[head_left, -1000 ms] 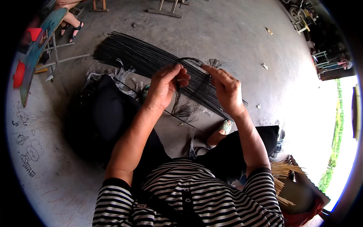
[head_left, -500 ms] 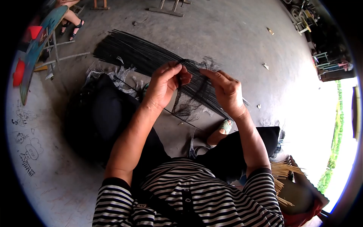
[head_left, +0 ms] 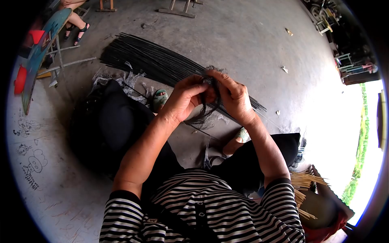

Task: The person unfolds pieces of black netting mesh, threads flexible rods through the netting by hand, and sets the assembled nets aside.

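Dark, fine netting (head_left: pixel 199 117) hangs in a loose tangle below both hands, with a wispy end showing above the fingers. My left hand (head_left: pixel 188 97) is closed on the netting, thumb and fingers pressed together. Close beside it on the right, my right hand (head_left: pixel 233 95) pinches the same netting, its index finger reaching over toward the left fingertips. Beneath the hands, a long bundle of thin black rods (head_left: pixel 150 58) lies slantwise on the concrete floor. The exact hold at the fingertips is partly hidden.
Whitish shredded strands (head_left: pixel 135 79) lie by the rods' left part. A blue-green table (head_left: pixel 44 52) with metal legs stands at the left, near another person's legs (head_left: pixel 77 22). Light sticks (head_left: pixel 306 182) are at the lower right. My sandalled feet flank the rods' near side.
My two hands have come together, the left moving right and the right slightly left. The netting that stretched between them is now gathered, and more of the left sandal shows.
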{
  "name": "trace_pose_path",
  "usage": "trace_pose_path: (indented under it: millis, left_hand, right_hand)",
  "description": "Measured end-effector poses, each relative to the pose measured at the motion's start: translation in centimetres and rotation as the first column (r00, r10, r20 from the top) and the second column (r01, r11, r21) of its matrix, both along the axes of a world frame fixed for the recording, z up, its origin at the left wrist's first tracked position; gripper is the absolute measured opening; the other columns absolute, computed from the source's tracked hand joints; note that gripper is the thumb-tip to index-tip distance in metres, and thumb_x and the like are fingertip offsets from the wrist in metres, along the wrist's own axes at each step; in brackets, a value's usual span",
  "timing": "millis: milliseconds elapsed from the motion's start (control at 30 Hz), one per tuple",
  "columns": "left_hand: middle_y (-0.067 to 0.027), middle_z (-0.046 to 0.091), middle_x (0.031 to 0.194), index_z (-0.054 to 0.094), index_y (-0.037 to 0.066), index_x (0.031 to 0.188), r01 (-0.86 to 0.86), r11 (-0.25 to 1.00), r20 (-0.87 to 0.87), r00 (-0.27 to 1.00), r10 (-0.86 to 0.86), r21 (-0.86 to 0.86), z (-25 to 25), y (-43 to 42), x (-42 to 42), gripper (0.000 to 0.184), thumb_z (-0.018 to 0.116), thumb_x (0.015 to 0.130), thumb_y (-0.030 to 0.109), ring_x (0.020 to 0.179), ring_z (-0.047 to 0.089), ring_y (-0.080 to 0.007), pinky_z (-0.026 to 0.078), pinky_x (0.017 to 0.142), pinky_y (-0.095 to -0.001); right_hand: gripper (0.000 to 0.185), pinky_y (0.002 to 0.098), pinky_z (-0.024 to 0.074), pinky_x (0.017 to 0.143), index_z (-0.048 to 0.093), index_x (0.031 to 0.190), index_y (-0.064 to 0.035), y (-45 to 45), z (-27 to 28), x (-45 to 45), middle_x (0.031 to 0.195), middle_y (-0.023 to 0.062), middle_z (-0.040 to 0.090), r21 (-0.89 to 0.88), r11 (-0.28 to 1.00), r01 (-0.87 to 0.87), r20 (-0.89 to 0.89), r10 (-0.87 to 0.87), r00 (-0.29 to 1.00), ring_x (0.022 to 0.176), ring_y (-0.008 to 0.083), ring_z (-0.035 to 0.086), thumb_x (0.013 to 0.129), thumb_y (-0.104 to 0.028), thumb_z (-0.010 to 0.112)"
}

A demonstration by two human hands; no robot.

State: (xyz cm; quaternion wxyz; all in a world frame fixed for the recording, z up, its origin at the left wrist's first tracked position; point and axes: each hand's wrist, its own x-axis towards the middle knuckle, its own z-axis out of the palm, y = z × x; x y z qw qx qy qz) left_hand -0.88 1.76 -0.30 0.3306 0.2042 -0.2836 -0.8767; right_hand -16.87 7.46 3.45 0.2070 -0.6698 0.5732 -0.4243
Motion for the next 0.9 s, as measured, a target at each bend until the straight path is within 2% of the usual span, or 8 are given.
trace_pose_path:
  millis: [67,167,233,367,567,633,767,900]
  left_hand:
    - [-0.0067,0.063,0.087,0.061,0.006,0.092,0.037,0.999,0.066,0.997,-0.036,-0.015,0.2,-0.1,0.5,0.013,0.065,0.082,0.012,0.082,0.062,-0.0201,0.050,0.077,-0.0348]
    - [-0.0039,0.061,0.083,0.059,0.009,0.083,-0.217,0.975,0.097,0.971,0.220,-0.045,-2.0,-3.4,2.9,0.016,0.065,0.075,-0.004,0.078,0.061,-0.0191,0.049,0.070,-0.0312]
    - [-0.0032,0.060,0.081,0.058,0.010,0.079,-0.424,0.902,0.195,0.881,0.432,-0.085,-3.6,-5.9,5.6,0.021,0.063,0.073,-0.009,0.076,0.059,-0.0186,0.048,0.066,-0.0314]
    - [-0.0052,0.061,0.085,0.061,0.007,0.088,-0.425,0.905,0.081,0.903,0.421,0.034,-4.4,-5.1,4.8,0.018,0.060,0.077,-0.007,0.076,0.059,-0.0185,0.047,0.066,-0.0295]
    - [-0.0041,0.066,0.091,0.064,0.007,0.095,0.023,0.993,0.180,0.983,-0.044,0.116,-3.0,-0.8,-0.2,0.023,0.065,0.082,0.026,0.081,0.058,-0.0127,0.039,0.070,-0.0249]
    - [-0.0008,0.065,0.087,0.065,0.008,0.090,0.058,0.997,0.253,0.966,-0.045,-0.047,-3.7,-0.5,-0.7,0.019,0.066,0.082,0.026,0.081,0.057,-0.0105,0.037,0.071,-0.0243]
    - [-0.0033,0.064,0.087,0.063,0.008,0.086,-0.245,0.961,0.129,0.957,0.261,-0.126,-1.4,-2.4,-0.5,0.016,0.065,0.085,0.024,0.084,0.058,-0.0120,0.041,0.074,-0.0255]
    - [-0.0067,0.066,0.091,0.062,0.008,0.088,-0.171,0.981,0.056,0.983,0.177,-0.088,-0.5,-1.9,-0.6,0.016,0.062,0.087,0.024,0.085,0.061,-0.0158,0.047,0.077,-0.0299]
  right_hand:
    - [0.025,0.0300,0.0513,0.068,0.063,0.109,-0.0104,0.0,-0.8,-0.5,0.088,0.0094,0.068,0.025,0.996,-0.083,0.142,0.078,0.987,0.079,0.0169,0.065,0.089,-0.001,0.053]
    - [0.024,0.0268,0.0489,0.066,0.066,0.109,-0.0095,0.5,-2.8,-5.0,0.086,0.0012,0.067,0.009,1.000,0.013,0.458,-0.015,0.889,0.077,0.0098,0.059,0.090,-0.001,0.052]
    - [0.027,0.0246,0.0466,0.063,0.064,0.113,-0.0074,0.6,-2.6,-10.4,0.081,-0.0026,0.061,0.158,0.976,0.150,0.477,-0.208,0.854,0.071,0.0079,0.054,0.089,0.001,0.053]
    - [0.028,0.0218,0.0438,0.066,0.064,0.113,-0.0054,1.3,-2.4,-8.9,0.076,-0.0032,0.055,0.118,0.991,0.069,0.482,-0.118,0.868,0.069,0.0068,0.050,0.088,0.003,0.053]
    - [0.033,0.0225,0.0454,0.068,0.063,0.112,-0.0091,1.4,-0.4,-5.3,0.074,0.0013,0.056,0.168,0.976,0.140,0.111,-0.160,0.981,0.070,0.0077,0.053,0.086,0.005,0.050]
    - [0.033,0.0236,0.0488,0.066,0.063,0.111,-0.0111,1.2,0.0,-5.3,0.076,0.0050,0.061,0.085,0.988,0.131,-0.037,-0.128,0.991,0.067,0.0105,0.057,0.084,0.004,0.052]
    - [0.036,0.0271,0.0514,0.059,0.063,0.111,-0.0142,1.3,0.5,-4.8,0.078,0.0039,0.063,-0.111,0.991,0.072,-0.384,-0.109,0.917,0.062,0.0170,0.060,0.079,0.001,0.057]
    - [0.034,0.0311,0.0500,0.054,0.063,0.107,-0.0121,1.7,-0.2,-4.9,0.078,0.0070,0.063,-0.099,0.993,0.067,-0.609,-0.113,0.785,0.061,0.0214,0.062,0.079,0.006,0.057]
